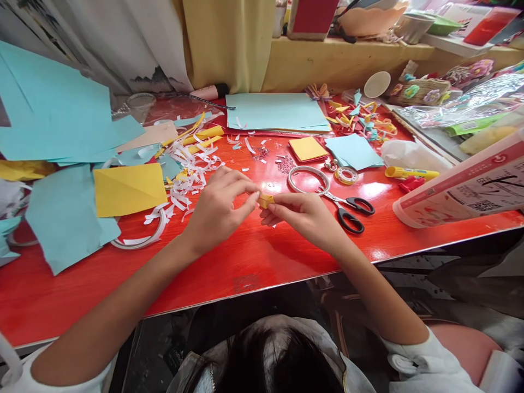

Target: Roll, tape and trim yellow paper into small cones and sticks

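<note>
A small folded piece of yellow paper (267, 201) is pinched between my two hands, above the red table. My left hand (223, 204) has thumb and forefinger closed on its left end. From the other side, my right hand (301, 215) grips its right end with thumb and fingers. Just behind my right hand lies a roll of tape (309, 180), its ring flat on the table. Black-handled scissors (347, 210) rest to the right of that hand, their blades reaching toward the tape ring.
White paper shreds (188, 180) and a yellow sheet (130, 190) lie left, beside large light-blue sheets (73, 213). Behind are stacked yellow squares (308, 149), blue squares (354, 151) and blue sheets (278, 112). A tall printed cup (462, 188) leans at right, near a yellow glue stick (411, 173).
</note>
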`<state>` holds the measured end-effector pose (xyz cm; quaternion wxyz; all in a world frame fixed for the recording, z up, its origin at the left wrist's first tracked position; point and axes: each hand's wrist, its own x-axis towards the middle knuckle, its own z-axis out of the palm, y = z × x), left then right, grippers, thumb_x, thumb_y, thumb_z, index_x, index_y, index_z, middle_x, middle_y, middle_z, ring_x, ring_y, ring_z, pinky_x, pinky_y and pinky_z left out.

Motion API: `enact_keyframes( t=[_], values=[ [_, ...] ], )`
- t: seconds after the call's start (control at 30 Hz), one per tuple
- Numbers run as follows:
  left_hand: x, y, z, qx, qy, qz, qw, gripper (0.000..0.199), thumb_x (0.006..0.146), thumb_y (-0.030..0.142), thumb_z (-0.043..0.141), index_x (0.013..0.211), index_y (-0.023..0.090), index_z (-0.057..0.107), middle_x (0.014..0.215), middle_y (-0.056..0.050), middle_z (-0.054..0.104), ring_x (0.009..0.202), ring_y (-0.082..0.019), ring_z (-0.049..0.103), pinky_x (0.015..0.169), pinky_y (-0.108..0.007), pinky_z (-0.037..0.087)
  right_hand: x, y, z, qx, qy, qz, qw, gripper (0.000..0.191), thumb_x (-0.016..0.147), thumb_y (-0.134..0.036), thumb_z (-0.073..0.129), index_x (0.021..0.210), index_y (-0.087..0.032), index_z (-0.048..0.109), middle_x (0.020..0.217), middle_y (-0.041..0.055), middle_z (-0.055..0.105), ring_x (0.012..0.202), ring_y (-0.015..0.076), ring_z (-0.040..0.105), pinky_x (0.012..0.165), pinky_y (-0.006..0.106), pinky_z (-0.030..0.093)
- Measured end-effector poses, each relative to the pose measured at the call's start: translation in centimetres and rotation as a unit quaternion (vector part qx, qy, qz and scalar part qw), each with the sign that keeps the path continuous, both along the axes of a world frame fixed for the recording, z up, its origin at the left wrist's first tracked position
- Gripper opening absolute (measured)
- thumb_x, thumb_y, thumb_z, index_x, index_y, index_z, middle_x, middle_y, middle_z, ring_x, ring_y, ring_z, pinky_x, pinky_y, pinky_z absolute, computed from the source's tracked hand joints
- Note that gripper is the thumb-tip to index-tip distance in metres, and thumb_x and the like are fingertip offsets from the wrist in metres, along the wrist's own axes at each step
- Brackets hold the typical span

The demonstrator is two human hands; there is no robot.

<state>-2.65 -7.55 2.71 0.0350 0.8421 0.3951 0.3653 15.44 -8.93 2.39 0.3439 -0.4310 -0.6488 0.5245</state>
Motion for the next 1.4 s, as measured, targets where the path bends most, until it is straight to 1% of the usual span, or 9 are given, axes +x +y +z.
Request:
enact_keyframes(
  t=[0.17,0.27,0.47,0.53,0.67,0.8,1.0,1.2,1.4],
  values=[
    [-2.4,1.8,0.7,0.013,-0.09,0.145,0.985,0.014,0.089,0.024,0.049,0.085,0.016,0.06,0.086,-0.001,0.062,0.085,-0.013,0.052,0.078,-0.032,0.044,0.4,0.5,0.2,-0.119,0.073,-0.005,0.99,0.018,0.083,-0.026,0.057,0.083,-0.011,0.065,0.082,0.0077,0.071,0.071,0.0137,0.069,0.071,0.027,0.057],
    [-3.3,2.8,0.9,0.069,-0.041,0.208,0.975,0.021,0.089,0.031,0.05,0.081,0.014,0.06,0.084,-0.002,0.06,0.09,-0.015,0.049,0.084,-0.036,0.042,0.5,0.5,0.2,-0.126,0.089,0.009,0.988,0.016,0.083,-0.025,0.057,0.084,-0.011,0.065,0.084,0.0079,0.071,0.072,0.0133,0.069,0.071,0.026,0.057],
    [-4.1,3.6,-0.1,0.04,0.048,0.164,0.985,0.015,0.087,0.016,0.044,0.093,0.017,0.058,0.096,-0.004,0.06,0.097,-0.018,0.05,0.085,-0.037,0.041,0.3,0.5,0.2,-0.129,0.078,0.018,0.988,0.016,0.084,-0.025,0.057,0.084,-0.011,0.065,0.084,0.0073,0.07,0.072,0.0124,0.068,0.073,0.026,0.056],
    [-4.7,3.9,-0.4,0.068,0.099,0.174,0.978,0.021,0.085,0.011,0.039,0.077,0.019,0.057,0.081,-0.003,0.062,0.088,-0.019,0.052,0.082,-0.04,0.039,0.3,0.5,0.2,-0.132,0.076,0.018,0.988,0.016,0.084,-0.024,0.056,0.084,-0.011,0.064,0.084,0.0079,0.07,0.072,0.0126,0.068,0.073,0.026,0.056],
    [-4.4,3.6,0.1,0.035,0.111,0.19,0.975,0.022,0.085,0.029,0.047,0.073,0.018,0.061,0.065,-0.002,0.062,0.072,-0.019,0.057,0.082,-0.043,0.039,0.3,0.6,0.1,-0.139,0.082,0.023,0.987,0.016,0.083,-0.024,0.056,0.083,-0.011,0.064,0.083,0.0077,0.07,0.071,0.0131,0.068,0.071,0.026,0.056],
    [-3.2,2.9,0.8,-0.183,0.001,0.084,0.98,0.028,0.086,0.044,0.047,0.089,0.022,0.065,0.088,-0.001,0.069,0.075,-0.016,0.061,0.068,-0.03,0.046,0.4,0.6,0.1,-0.158,0.092,0.041,0.982,0.016,0.082,-0.026,0.058,0.083,-0.011,0.065,0.081,0.0069,0.07,0.071,0.0126,0.068,0.073,0.027,0.055],
    [-4.2,3.5,0.5,-0.033,0.036,0.131,0.99,0.026,0.083,0.012,0.041,0.094,0.019,0.064,0.104,-0.009,0.066,0.104,-0.024,0.055,0.089,-0.038,0.043,0.4,0.7,-0.1,-0.157,0.101,0.033,0.982,0.015,0.082,-0.024,0.056,0.082,-0.011,0.065,0.081,0.0068,0.071,0.07,0.0124,0.068,0.071,0.025,0.056],
    [-3.1,1.8,2.0,-0.299,0.001,-0.064,0.952,0.023,0.084,0.037,0.053,0.097,0.023,0.065,0.095,-0.002,0.069,0.086,-0.016,0.063,0.074,-0.026,0.05,0.5,0.8,-0.4,-0.203,0.118,0.098,0.967,0.013,0.081,-0.021,0.054,0.082,-0.012,0.063,0.08,0.0064,0.071,0.068,0.013,0.068,0.067,0.025,0.056],
    [-2.3,1.4,2.1,-0.388,-0.01,-0.094,0.917,0.023,0.082,0.04,0.056,0.093,0.022,0.065,0.09,-0.001,0.069,0.081,-0.014,0.063,0.073,-0.026,0.049,0.5,0.8,-0.1,-0.217,0.143,0.088,0.962,0.013,0.079,-0.012,0.05,0.076,-0.011,0.062,0.077,0.0066,0.071,0.065,0.0111,0.068,0.065,0.021,0.055]
  ],
)
